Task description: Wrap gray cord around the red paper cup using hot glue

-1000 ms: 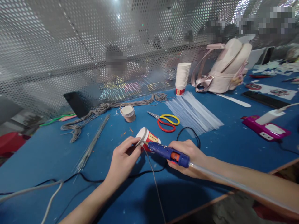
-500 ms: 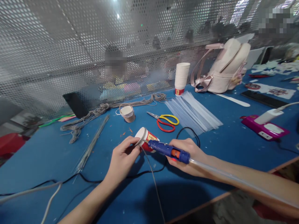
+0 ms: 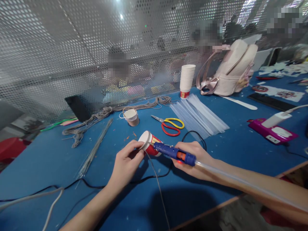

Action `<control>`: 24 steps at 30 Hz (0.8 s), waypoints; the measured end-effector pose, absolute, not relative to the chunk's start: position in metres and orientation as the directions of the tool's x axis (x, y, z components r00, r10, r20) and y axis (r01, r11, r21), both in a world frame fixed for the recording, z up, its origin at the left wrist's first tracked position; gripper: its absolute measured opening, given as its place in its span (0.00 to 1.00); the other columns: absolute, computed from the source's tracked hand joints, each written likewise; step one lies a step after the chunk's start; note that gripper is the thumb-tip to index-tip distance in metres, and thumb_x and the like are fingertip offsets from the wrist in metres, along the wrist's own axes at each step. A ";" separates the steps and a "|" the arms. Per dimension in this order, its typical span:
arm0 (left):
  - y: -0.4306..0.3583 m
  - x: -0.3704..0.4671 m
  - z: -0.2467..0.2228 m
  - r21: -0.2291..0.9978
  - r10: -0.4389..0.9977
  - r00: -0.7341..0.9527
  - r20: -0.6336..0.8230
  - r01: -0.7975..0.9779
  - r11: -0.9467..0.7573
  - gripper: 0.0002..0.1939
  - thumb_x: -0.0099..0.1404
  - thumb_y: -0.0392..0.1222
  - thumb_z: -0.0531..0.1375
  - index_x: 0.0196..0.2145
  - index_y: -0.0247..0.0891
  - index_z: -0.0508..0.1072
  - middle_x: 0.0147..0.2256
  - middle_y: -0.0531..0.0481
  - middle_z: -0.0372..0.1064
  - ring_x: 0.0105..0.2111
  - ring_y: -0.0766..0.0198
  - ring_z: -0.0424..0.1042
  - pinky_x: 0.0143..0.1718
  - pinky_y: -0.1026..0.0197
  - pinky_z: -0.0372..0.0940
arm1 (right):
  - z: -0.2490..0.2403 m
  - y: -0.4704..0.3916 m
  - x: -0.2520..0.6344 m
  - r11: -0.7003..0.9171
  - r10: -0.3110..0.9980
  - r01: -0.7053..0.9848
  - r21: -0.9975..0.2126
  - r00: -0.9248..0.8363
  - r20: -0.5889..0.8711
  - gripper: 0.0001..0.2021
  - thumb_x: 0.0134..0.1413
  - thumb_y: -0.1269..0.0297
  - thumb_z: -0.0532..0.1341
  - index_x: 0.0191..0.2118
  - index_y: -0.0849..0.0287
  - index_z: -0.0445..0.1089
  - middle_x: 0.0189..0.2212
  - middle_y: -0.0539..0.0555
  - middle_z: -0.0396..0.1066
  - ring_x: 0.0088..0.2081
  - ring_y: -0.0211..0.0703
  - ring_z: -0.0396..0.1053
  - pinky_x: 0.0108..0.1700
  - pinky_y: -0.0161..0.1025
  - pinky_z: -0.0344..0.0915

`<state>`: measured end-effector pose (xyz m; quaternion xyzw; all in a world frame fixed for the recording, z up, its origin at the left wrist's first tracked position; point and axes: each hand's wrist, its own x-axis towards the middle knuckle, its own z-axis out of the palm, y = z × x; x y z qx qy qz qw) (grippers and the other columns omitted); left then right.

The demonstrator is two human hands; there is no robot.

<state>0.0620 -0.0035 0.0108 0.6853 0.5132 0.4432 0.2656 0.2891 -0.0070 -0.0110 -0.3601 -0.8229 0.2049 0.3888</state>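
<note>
My left hand (image 3: pixel 128 162) is closed on a red and white paper cup (image 3: pixel 154 150), which lies tipped on its side with its white base toward the left. A thin grey cord (image 3: pixel 157 181) runs along the cup near that end and trails down toward the table's front edge. In my right hand (image 3: pixel 192 158) is a blue glue gun (image 3: pixel 170 151) with a long clear glue stick (image 3: pixel 231 178) out of its back. Its nozzle points at the cup beside the cord; whether it touches cannot be made out. Scissors (image 3: pixel 172 125) with red and yellow handles lie behind the cup.
A small cord-wrapped cup with a handle (image 3: pixel 132 118) stands farther back. Beyond are a stack of paper cups (image 3: pixel 187 80), clear glue sticks (image 3: pixel 199 118), grey cord (image 3: pixel 103 114) and a backpack (image 3: pixel 233 72). A purple power strip (image 3: pixel 271 133) sits right; a black cable (image 3: pixel 149 177) crosses the table.
The glue gun's nozzle has shifted slightly along the cup's side, and the cup has turned or tilted a little. My left hand has stayed almost still.
</note>
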 end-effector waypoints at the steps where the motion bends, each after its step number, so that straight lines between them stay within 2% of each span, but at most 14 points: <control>1: -0.004 0.062 0.011 0.819 0.938 0.079 0.336 0.468 -0.333 0.06 0.56 0.39 0.58 0.28 0.37 0.75 0.27 0.51 0.71 0.27 0.65 0.68 0.28 0.65 0.62 | -0.011 -0.006 0.290 0.641 0.765 0.436 -0.631 -0.425 0.483 0.03 0.50 0.67 0.58 0.27 0.59 0.63 0.20 0.48 0.64 0.20 0.34 0.60 0.24 0.32 0.56; 6: -0.004 0.063 0.013 0.822 0.938 0.078 0.338 0.461 -0.335 0.06 0.56 0.39 0.58 0.28 0.38 0.75 0.27 0.51 0.72 0.28 0.65 0.69 0.29 0.65 0.64 | -0.009 -0.007 0.290 0.626 0.775 0.432 -0.649 -0.431 0.461 0.03 0.49 0.68 0.58 0.27 0.59 0.63 0.20 0.48 0.63 0.20 0.34 0.59 0.24 0.32 0.56; 12: -0.004 0.062 0.011 0.837 0.954 0.072 0.290 0.465 -0.289 0.07 0.56 0.40 0.58 0.29 0.37 0.76 0.29 0.51 0.74 0.29 0.63 0.71 0.32 0.64 0.66 | -0.009 -0.009 0.288 0.705 0.707 0.408 -0.580 -0.457 0.539 0.04 0.50 0.66 0.58 0.28 0.59 0.63 0.19 0.47 0.63 0.19 0.34 0.58 0.23 0.31 0.54; 19: -0.005 0.062 0.013 0.840 0.952 0.047 0.302 0.460 -0.289 0.07 0.55 0.40 0.58 0.28 0.37 0.75 0.28 0.51 0.74 0.29 0.63 0.71 0.32 0.65 0.66 | -0.007 -0.005 0.290 0.607 0.791 0.451 -0.654 -0.416 0.448 0.05 0.49 0.68 0.58 0.26 0.59 0.62 0.19 0.47 0.62 0.20 0.34 0.59 0.24 0.31 0.55; 24: -0.005 0.062 0.014 0.845 0.954 0.046 0.295 0.453 -0.283 0.06 0.53 0.39 0.57 0.27 0.37 0.74 0.27 0.51 0.73 0.28 0.63 0.70 0.31 0.64 0.66 | -0.005 -0.007 0.289 0.640 0.762 0.416 -0.645 -0.446 0.469 0.03 0.49 0.68 0.58 0.27 0.59 0.63 0.19 0.46 0.62 0.19 0.33 0.58 0.23 0.31 0.55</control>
